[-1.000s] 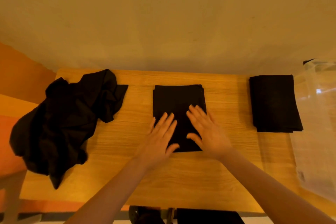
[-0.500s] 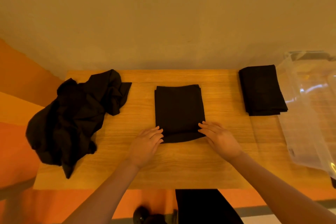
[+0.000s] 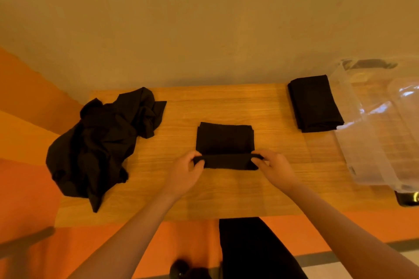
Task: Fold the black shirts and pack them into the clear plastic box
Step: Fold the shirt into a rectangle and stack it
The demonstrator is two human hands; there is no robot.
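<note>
Left hand [image 3: 184, 171] and right hand [image 3: 275, 166] each pinch a near corner of the shirt [image 3: 224, 142], lifting its edge off the surface [image 3: 226, 195].

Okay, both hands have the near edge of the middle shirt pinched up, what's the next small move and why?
Probably carry that lifted edge away from the body and lay it over the far half. The left hand and right hand each pinch a near corner of the middle shirt, already raised into a short flap, while its far part lies flat on the table.
</note>
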